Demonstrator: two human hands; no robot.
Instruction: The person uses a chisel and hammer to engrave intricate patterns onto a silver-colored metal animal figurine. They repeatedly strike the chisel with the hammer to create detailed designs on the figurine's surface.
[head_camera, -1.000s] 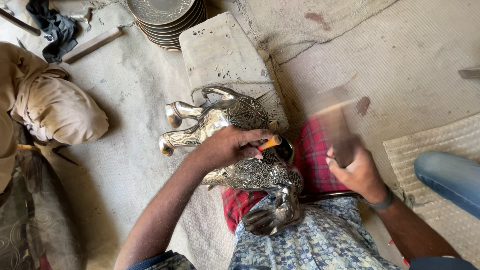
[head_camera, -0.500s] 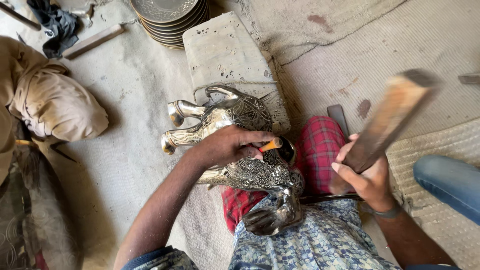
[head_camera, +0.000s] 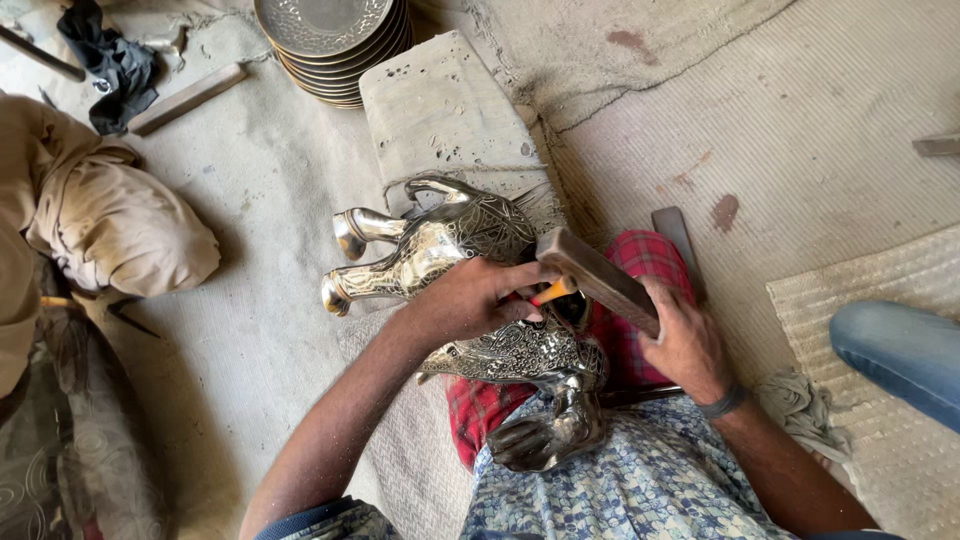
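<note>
Head view, the only one. Landmark: the engraved silver metal animal figure (head_camera: 470, 290), lying on its side across the person's lap on a red checked cloth (head_camera: 640, 300), legs pointing left, probably so the flank faces up for working.

Left hand (head_camera: 475, 300) sits on top of the figure's body, fingers curled together around a small orange-handled punch (head_camera: 553, 291), pressing it onto the metal; the palm also looks to pin the figure steady.

Right hand (head_camera: 685, 345), just right of the figure, fingers clamped on the handle of a wooden mallet (head_camera: 598, 280). Mallet head is at the punch's top end, touching or just above it; can't tell which.

Above the figure: a worn padded block (head_camera: 440, 110) that the figure's upper edge leans against, then a stack of engraved metal plates (head_camera: 335, 45) further up. Upper left of it: a flat wooden bar (head_camera: 185, 98) and a dark rag (head_camera: 110, 55).

Far left of the figure: another person's tan-clothed knee (head_camera: 110, 225). Far right: a blue-jeaned leg (head_camera: 895, 355) on a woven mat (head_camera: 860, 300). Everything is on the floor covering (head_camera: 230, 340).
</note>
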